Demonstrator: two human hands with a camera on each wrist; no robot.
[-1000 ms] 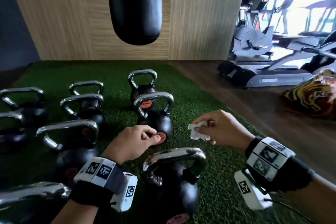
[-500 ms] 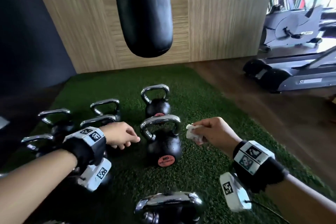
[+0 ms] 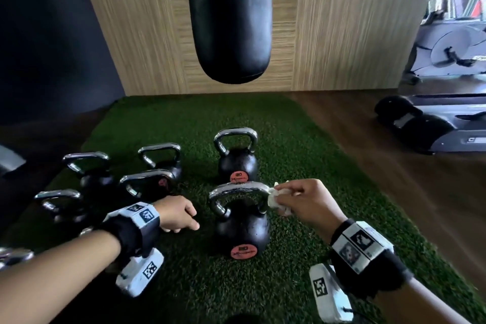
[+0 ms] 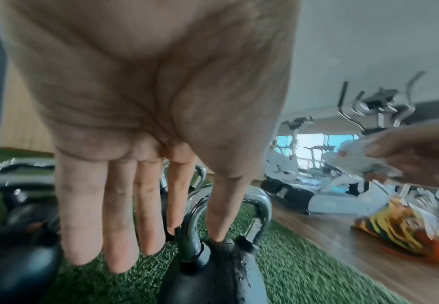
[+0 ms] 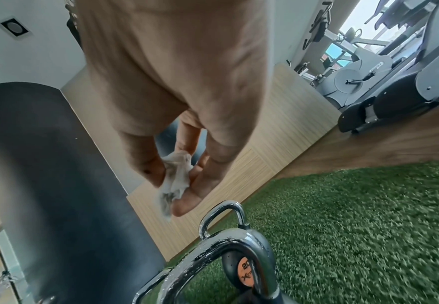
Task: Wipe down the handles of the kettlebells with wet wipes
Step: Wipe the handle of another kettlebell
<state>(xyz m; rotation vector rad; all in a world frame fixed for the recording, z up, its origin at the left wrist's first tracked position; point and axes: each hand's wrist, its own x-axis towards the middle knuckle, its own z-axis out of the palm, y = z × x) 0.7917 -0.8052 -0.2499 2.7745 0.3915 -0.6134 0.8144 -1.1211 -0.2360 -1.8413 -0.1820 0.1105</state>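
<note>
A black kettlebell (image 3: 242, 229) with an orange label stands on the green turf in front of me. Its chrome handle (image 3: 239, 188) is speckled with droplets and also shows in the right wrist view (image 5: 229, 244). My right hand (image 3: 286, 196) pinches a crumpled white wet wipe (image 3: 274, 200) at the right end of that handle; whether the wipe touches the metal is unclear. The right wrist view shows the wipe (image 5: 175, 181) between thumb and fingers (image 5: 200, 181). My left hand (image 3: 188, 225) hovers left of the kettlebell, fingers (image 4: 119, 236) straight, holding nothing.
A second orange-labelled kettlebell (image 3: 238, 163) stands just behind. Several more kettlebells (image 3: 155, 181) crowd the turf to the left. A black punch bag (image 3: 228, 18) hangs overhead. Wooden floor, a treadmill (image 3: 431, 126) and a colourful bag (image 4: 408, 232) lie to the right.
My right hand has carried the wipe from beside the kettlebell up to the right end of its handle. The left hand has drawn back to the kettlebell's left side.
</note>
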